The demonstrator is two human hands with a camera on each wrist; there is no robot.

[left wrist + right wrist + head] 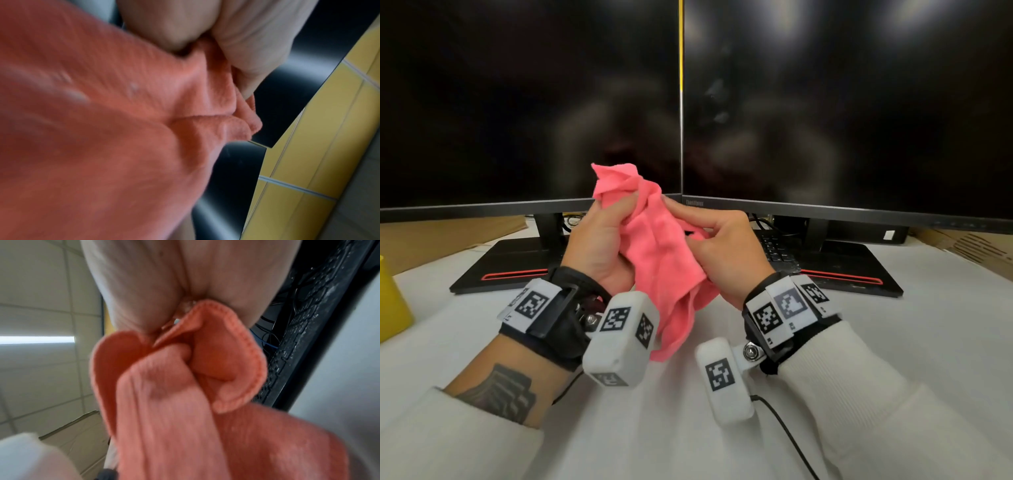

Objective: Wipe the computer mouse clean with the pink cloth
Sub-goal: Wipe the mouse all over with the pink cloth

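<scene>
Both hands hold a crumpled pink cloth (661, 250) up above the white desk, in front of the monitors. My left hand (599, 240) grips its upper left part with curled fingers and thumb. On the cloth's right side my right hand (722, 246) pinches it, index finger lying along the fabric. The cloth's lower end hangs down between my wrists. In the left wrist view the cloth (123, 129) fills the frame under the fingers (246, 48). The right wrist view shows folded cloth (185, 402) bunched in the palm (164, 280). No computer mouse shows; whether it is inside the cloth I cannot tell.
Two dark monitors (825, 102) stand close behind the hands, on black bases with red stripes (517, 274). A black keyboard (777, 250) lies behind my right hand. A yellow object (390, 301) sits at the left edge. A black cable (791, 442) runs over the white desk (911, 325).
</scene>
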